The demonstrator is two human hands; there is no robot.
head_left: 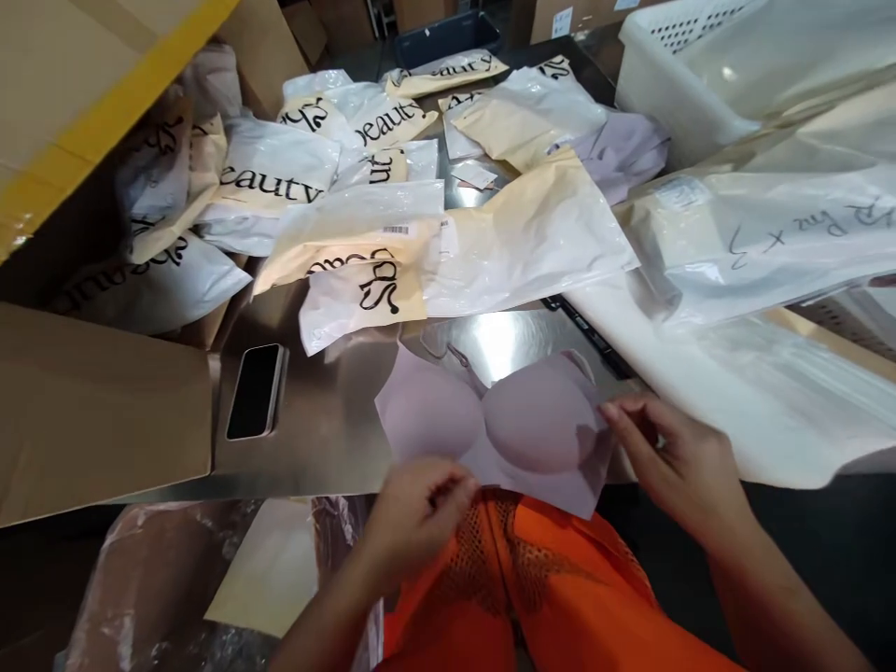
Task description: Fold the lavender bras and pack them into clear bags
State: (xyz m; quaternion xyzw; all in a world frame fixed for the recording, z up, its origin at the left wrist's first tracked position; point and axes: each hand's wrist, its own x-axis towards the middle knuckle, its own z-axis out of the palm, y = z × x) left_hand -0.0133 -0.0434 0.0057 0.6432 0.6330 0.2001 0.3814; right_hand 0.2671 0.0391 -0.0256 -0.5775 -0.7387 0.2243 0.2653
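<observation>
A lilac moulded-cup bra (539, 425) lies spread at the near edge of the metal table, cups facing up, its thin straps toward the far side. My right hand (676, 462) pinches its right side edge between thumb and forefinger. At the lower left edge of the bra is my left hand (424, 513), fingers curled in and closed on the fabric; the fingertips are partly hidden. Beyond the bra lie white-and-cream plastic packages (525, 243) with black lettering. To the left, a phone (254, 392) rests on the table with its dark screen up.
An open cardboard box (105, 411) with several packages stands at the left. On the right are a white perforated basket (658, 93) and large clear bags (770, 243). Lilac fabric (623, 149) sits among the far packages. Below the table edge is a plastic-lined container (154, 579).
</observation>
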